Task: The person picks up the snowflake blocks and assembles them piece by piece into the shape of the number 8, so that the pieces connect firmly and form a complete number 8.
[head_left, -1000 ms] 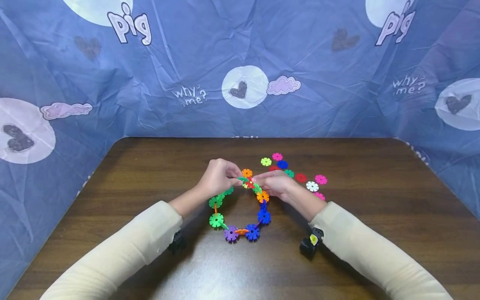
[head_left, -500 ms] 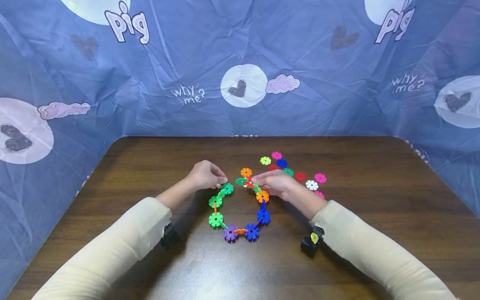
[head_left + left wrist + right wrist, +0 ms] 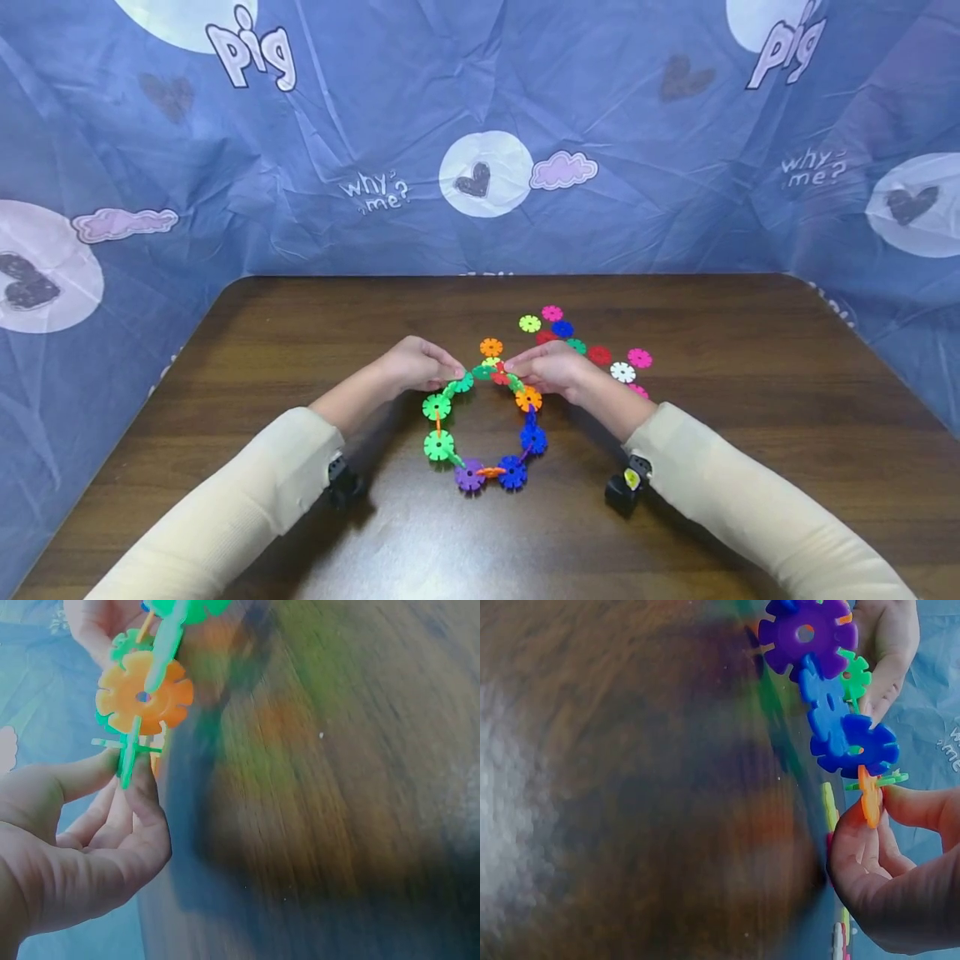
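Note:
Notched plastic discs, slotted edge to edge, form a ring-shaped chain with two purple and blue discs [image 3: 512, 472] at its near side. My left hand [image 3: 418, 364] pinches the green disc [image 3: 464, 382] at the chain's left end between thumb and forefinger. At the right end, my right hand [image 3: 552, 367] grips the red disc [image 3: 500, 377]. A dark green disc [image 3: 482, 372] juts from the red one toward the left end, close to the green disc. In the left wrist view an orange disc [image 3: 120, 694] stands just above my fingertips; in the right wrist view a blue disc [image 3: 874, 746] does.
Loose discs lie on the wooden table [image 3: 720, 367] behind and right of my right hand, among them a white disc [image 3: 622, 372], a pink disc [image 3: 640, 358] and a yellow-green disc [image 3: 530, 323]. An orange disc [image 3: 491, 347] lies just beyond the ring. A blue printed cloth [image 3: 315, 167] hangs behind.
My left hand let go of the dark green disc, moved left and took hold of the chain's green end. That end has come right, and the ring has shifted slightly right and nearer.

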`<state>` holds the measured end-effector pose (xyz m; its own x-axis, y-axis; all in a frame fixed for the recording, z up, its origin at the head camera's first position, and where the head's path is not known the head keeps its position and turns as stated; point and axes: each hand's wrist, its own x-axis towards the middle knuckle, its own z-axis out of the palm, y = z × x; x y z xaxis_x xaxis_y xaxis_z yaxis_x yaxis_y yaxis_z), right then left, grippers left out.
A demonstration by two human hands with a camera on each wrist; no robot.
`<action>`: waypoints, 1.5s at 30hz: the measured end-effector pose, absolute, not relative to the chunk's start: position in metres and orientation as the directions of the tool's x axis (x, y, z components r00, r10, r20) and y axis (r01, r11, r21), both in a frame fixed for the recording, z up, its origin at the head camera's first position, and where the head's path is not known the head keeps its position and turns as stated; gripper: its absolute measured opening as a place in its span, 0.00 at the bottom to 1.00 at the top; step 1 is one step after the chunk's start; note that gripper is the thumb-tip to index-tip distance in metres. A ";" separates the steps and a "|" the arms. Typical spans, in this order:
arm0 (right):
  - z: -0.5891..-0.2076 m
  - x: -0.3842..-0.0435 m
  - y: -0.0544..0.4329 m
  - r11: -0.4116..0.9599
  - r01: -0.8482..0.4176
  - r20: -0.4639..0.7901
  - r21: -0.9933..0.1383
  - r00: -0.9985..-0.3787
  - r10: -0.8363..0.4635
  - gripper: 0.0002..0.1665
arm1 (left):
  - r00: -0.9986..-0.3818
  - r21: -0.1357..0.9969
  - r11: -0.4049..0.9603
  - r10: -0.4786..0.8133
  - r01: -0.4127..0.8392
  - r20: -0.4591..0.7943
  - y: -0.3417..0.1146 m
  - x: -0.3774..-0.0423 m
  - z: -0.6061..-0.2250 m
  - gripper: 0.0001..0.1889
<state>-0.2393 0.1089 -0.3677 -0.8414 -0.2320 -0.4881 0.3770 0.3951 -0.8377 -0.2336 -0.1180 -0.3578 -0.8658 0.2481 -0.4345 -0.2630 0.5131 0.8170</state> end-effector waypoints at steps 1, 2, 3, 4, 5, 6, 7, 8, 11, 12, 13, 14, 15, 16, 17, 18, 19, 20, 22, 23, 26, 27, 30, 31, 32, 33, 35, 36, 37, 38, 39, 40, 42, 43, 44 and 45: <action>-0.367 -0.239 0.109 0.401 0.374 -0.490 -0.836 -0.838 -0.241 0.20 | -0.866 0.821 0.504 0.247 -0.269 -0.435 -0.119 -0.233 -0.357 0.13; -0.367 -0.239 0.109 0.405 0.374 -0.494 -0.834 -0.834 -0.246 0.20 | -0.867 0.824 0.496 0.244 -0.274 -0.435 -0.119 -0.233 -0.357 0.14; -0.367 -0.239 0.109 0.408 0.375 -0.497 -0.832 -0.831 -0.250 0.20 | -0.868 0.826 0.489 0.237 -0.282 -0.437 -0.119 -0.232 -0.356 0.14; -0.366 -0.239 0.108 0.411 0.374 -0.499 -0.831 -0.828 -0.256 0.20 | -0.869 0.828 0.480 0.231 -0.290 -0.438 -0.119 -0.232 -0.356 0.14; -0.366 -0.239 0.108 0.414 0.374 -0.502 -0.830 -0.825 -0.262 0.20 | -0.869 0.830 0.473 0.226 -0.296 -0.440 -0.120 -0.232 -0.355 0.13; -0.365 -0.240 0.108 0.416 0.372 -0.502 -0.830 -0.823 -0.266 0.21 | -0.869 0.830 0.469 0.223 -0.301 -0.441 -0.120 -0.232 -0.355 0.14; -0.365 -0.240 0.107 0.418 0.372 -0.503 -0.829 -0.822 -0.267 0.21 | -0.870 0.831 0.466 0.220 -0.304 -0.442 -0.121 -0.232 -0.355 0.13; -0.365 -0.240 0.107 0.420 0.371 -0.504 -0.828 -0.821 -0.267 0.21 | -0.870 0.831 0.462 0.216 -0.309 -0.443 -0.121 -0.232 -0.356 0.13; -0.365 -0.240 0.106 0.427 0.375 -0.510 -0.823 -0.820 -0.262 0.20 | -0.871 0.835 0.450 0.210 -0.318 -0.445 -0.123 -0.232 -0.356 0.13; -0.365 -0.240 0.106 0.429 0.377 -0.511 -0.821 -0.819 -0.260 0.20 | -0.870 0.835 0.446 0.209 -0.322 -0.447 -0.123 -0.232 -0.357 0.13; -0.365 -0.240 0.106 0.432 0.377 -0.513 -0.819 -0.819 -0.258 0.20 | -0.869 0.836 0.441 0.208 -0.326 -0.449 -0.123 -0.232 -0.357 0.14; -0.365 -0.239 0.105 0.435 0.377 -0.514 -0.818 -0.818 -0.258 0.20 | -0.868 0.837 0.436 0.207 -0.331 -0.451 -0.124 -0.232 -0.357 0.14; -0.365 -0.239 0.105 0.437 0.378 -0.516 -0.816 -0.818 -0.256 0.20 | -0.867 0.839 0.430 0.208 -0.334 -0.452 -0.124 -0.232 -0.358 0.14; -0.365 -0.239 0.105 0.439 0.374 -0.513 -0.817 -0.818 -0.259 0.20 | -0.867 0.841 0.426 0.210 -0.335 -0.452 -0.124 -0.231 -0.358 0.14; -0.365 -0.239 0.105 0.441 0.370 -0.511 -0.818 -0.819 -0.261 0.20 | -0.865 0.842 0.421 0.213 -0.337 -0.453 -0.123 -0.231 -0.358 0.14; -0.365 -0.240 0.105 0.442 0.370 -0.512 -0.817 -0.818 -0.261 0.20 | -0.865 0.844 0.417 0.217 -0.337 -0.453 -0.123 -0.231 -0.358 0.14; -0.366 -0.240 0.105 0.444 0.370 -0.512 -0.816 -0.818 -0.261 0.20 | -0.864 0.846 0.413 0.221 -0.336 -0.452 -0.123 -0.231 -0.359 0.14; -0.366 -0.240 0.105 0.447 0.367 -0.511 -0.816 -0.818 -0.262 0.20 | -0.864 0.848 0.411 0.225 -0.335 -0.451 -0.123 -0.231 -0.359 0.14; -0.366 -0.240 0.104 0.449 0.365 -0.511 -0.816 -0.818 -0.264 0.20 | -0.864 0.850 0.410 0.230 -0.332 -0.448 -0.121 -0.231 -0.360 0.15; -0.366 -0.240 0.104 0.451 0.363 -0.509 -0.816 -0.819 -0.263 0.20 | -0.866 0.850 0.414 0.231 -0.326 -0.445 -0.121 -0.231 -0.361 0.14; -0.367 -0.240 0.102 0.457 0.352 -0.499 -0.817 -0.828 -0.255 0.20 | -0.876 0.846 0.433 0.215 -0.310 -0.431 -0.117 -0.230 -0.364 0.14; -0.368 -0.240 0.102 0.460 0.348 -0.495 -0.817 -0.832 -0.250 0.20 | -0.882 0.843 0.444 0.203 -0.303 -0.424 -0.116 -0.230 -0.365 0.14; -0.368 -0.240 0.100 0.467 0.344 -0.483 -0.815 -0.848 -0.219 0.20 | -0.904 0.839 0.465 0.161 -0.284 -0.395 -0.112 -0.229 -0.367 0.13; -0.367 -0.239 0.099 0.472 0.344 -0.481 -0.812 -0.853 -0.205 0.19 | -0.910 0.838 0.469 0.148 -0.279 -0.386 -0.110 -0.228 -0.368 0.12; -0.368 -0.239 0.099 0.473 0.346 -0.478 -0.811 -0.857 -0.192 0.19 | -0.915 0.839 0.466 0.132 -0.282 -0.381 -0.109 -0.228 -0.368 0.12; -0.368 -0.239 0.098 0.474 0.345 -0.474 -0.810 -0.862 -0.182 0.18 | -0.920 0.842 0.461 0.123 -0.278 -0.372 -0.108 -0.228 -0.368 0.12; -0.368 -0.239 0.096 0.475 0.343 -0.464 -0.811 -0.871 -0.163 0.18 | -0.925 0.850 0.448 0.113 -0.277 -0.362 -0.106 -0.228 -0.369 0.12; -0.369 -0.238 0.096 0.481 0.339 -0.459 -0.809 -0.875 -0.156 0.17 | -0.926 0.851 0.443 0.105 -0.284 -0.363 -0.105 -0.228 -0.369 0.12; -0.369 -0.238 0.095 0.487 0.334 -0.454 -0.807 -0.878 -0.150 0.17 | -0.926 0.851 0.440 0.100 -0.287 -0.363 -0.105 -0.228 -0.369 0.12; -0.369 -0.238 0.094 0.491 0.329 -0.449 -0.807 -0.881 -0.148 0.17 | -0.926 0.851 0.437 0.095 -0.291 -0.365 -0.105 -0.228 -0.369 0.12; -0.369 -0.238 0.094 0.495 0.326 -0.447 -0.806 -0.883 -0.146 0.17 | -0.926 0.851 0.438 0.097 -0.290 -0.365 -0.105 -0.228 -0.369 0.12; -0.370 -0.237 0.094 0.498 0.323 -0.444 -0.805 -0.884 -0.144 0.17 | -0.925 0.850 0.440 0.098 -0.290 -0.366 -0.105 -0.228 -0.369 0.12; -0.370 -0.237 0.094 0.496 0.327 -0.450 -0.804 -0.881 -0.149 0.17 | -0.922 0.848 0.442 0.105 -0.293 -0.373 -0.106 -0.229 -0.368 0.12; -0.370 -0.237 0.095 0.492 0.333 -0.458 -0.804 -0.875 -0.156 0.18 | -0.917 0.848 0.439 0.116 -0.297 -0.381 -0.107 -0.229 -0.368 0.13; -0.369 -0.237 0.095 0.481 0.349 -0.473 -0.804 -0.866 -0.162 0.18 | -0.910 0.848 0.435 0.131 -0.304 -0.393 -0.108 -0.229 -0.368 0.13; -0.369 -0.237 0.096 0.475 0.363 -0.487 -0.802 -0.857 -0.168 0.18 | -0.900 0.848 0.427 0.150 -0.315 -0.410 -0.109 -0.230 -0.368 0.14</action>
